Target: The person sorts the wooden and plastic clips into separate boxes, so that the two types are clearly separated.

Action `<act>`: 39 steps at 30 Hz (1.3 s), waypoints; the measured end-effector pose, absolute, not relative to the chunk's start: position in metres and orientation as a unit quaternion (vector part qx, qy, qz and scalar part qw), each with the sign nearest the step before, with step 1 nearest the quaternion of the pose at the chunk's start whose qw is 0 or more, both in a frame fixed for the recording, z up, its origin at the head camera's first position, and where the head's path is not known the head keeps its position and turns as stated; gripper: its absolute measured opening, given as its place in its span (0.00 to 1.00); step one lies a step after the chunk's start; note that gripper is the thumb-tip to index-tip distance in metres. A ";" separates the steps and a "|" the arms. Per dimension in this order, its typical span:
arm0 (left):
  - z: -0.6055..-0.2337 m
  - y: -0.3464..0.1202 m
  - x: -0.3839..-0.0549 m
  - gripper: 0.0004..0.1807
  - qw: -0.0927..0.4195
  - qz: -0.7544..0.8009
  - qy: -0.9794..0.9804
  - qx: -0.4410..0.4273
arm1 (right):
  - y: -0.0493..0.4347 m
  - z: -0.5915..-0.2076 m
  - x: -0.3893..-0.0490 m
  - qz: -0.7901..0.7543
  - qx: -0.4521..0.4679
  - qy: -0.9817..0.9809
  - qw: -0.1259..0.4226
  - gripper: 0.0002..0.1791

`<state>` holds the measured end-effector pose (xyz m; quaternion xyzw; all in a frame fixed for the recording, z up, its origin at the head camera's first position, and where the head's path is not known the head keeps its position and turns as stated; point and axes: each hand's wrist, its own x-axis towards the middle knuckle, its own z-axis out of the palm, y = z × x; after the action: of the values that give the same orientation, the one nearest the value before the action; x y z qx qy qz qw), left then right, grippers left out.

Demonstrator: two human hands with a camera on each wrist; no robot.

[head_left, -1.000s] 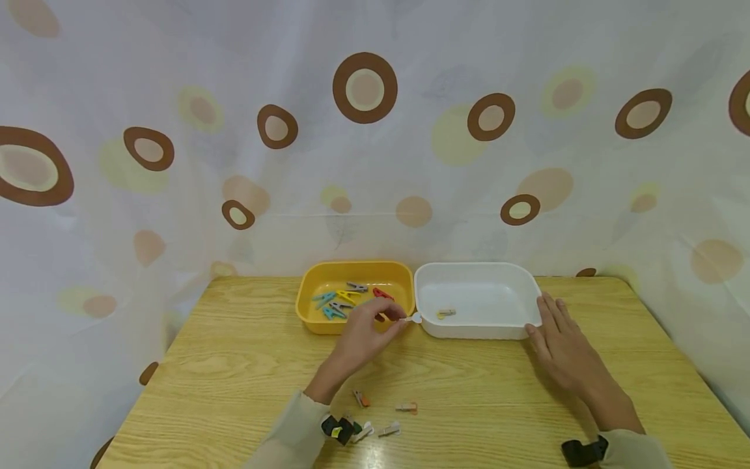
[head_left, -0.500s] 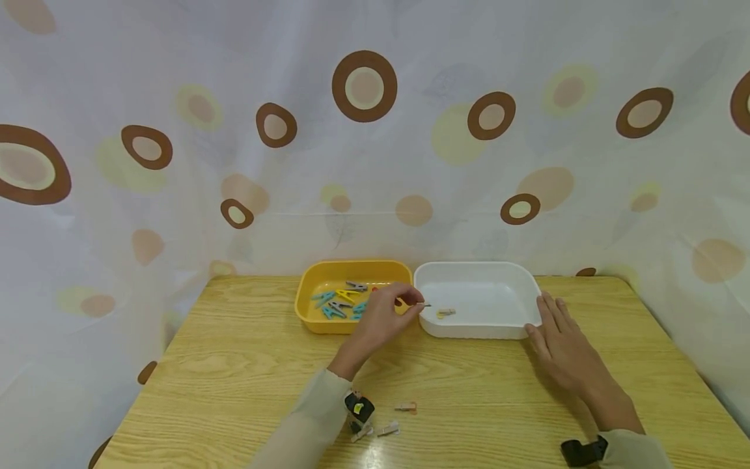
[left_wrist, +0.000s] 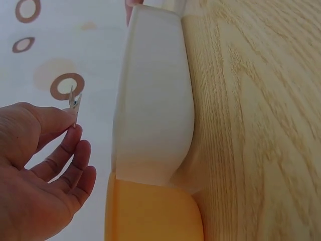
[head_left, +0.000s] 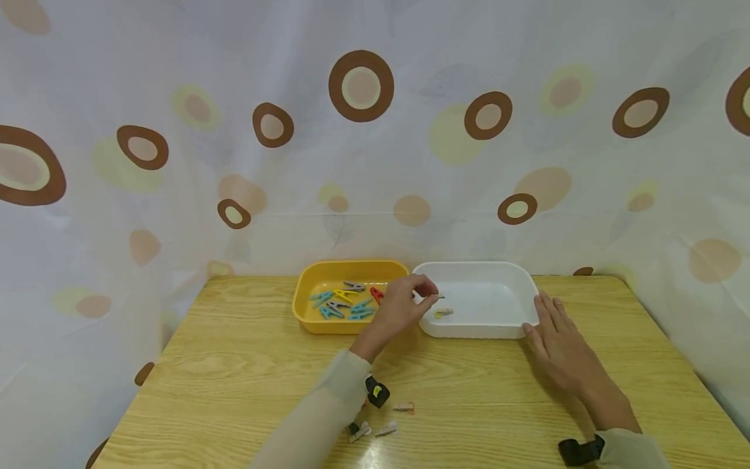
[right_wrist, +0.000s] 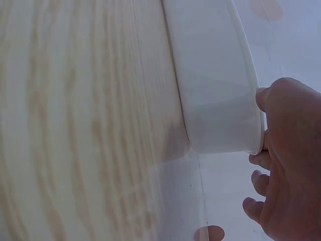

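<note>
My left hand [head_left: 401,309] is over the left end of the white bin [head_left: 474,331]. Between thumb and forefinger it pinches a small wooden clothespin [left_wrist: 74,104], whose legs or jaws point away from the fingertips; the other fingers curl loosely below. Inside the bin, near its left front corner, lies another wooden clothespin [head_left: 446,311] with a yellow piece on it. My right hand [head_left: 564,352] rests against the bin's right front corner, fingers stretched along the side and thumb at the front rim.
A yellow bin [head_left: 328,327] adjoins the white one on the left, holding several plastic clothespins [head_left: 342,296] in blue, grey, yellow and red. Nearer on the wooden table [head_left: 234,384], beside the left sleeve, lie several small wooden clothespins [head_left: 387,429]. A patterned curtain [head_left: 375,163] hangs behind.
My left hand has moved right with its clothespin, from the yellow bin's right front edge to above the white bin's left end. The right hand stays at the corner.
</note>
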<state>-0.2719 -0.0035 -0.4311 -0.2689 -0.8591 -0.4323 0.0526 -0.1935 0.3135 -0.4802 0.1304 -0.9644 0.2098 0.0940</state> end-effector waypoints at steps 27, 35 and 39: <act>-0.445 0.012 -0.303 0.02 0.041 -0.407 -0.883 -0.231 | 0.313 -0.484 -0.193 0.210 0.125 -0.965 0.097 0.37; -0.445 0.015 -0.306 0.03 0.027 -0.407 -0.883 -0.232 | 0.312 -0.483 -0.191 0.208 0.121 -0.966 0.098 0.37; -0.446 0.017 -0.308 0.03 0.018 -0.406 -0.884 -0.232 | 0.312 -0.482 -0.192 0.209 0.121 -0.965 0.101 0.37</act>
<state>-0.3078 0.0170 -0.4456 -0.2319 -0.8836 -0.4064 0.0184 -0.1916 0.3121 -0.4818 0.1211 -0.9651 0.2090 0.1014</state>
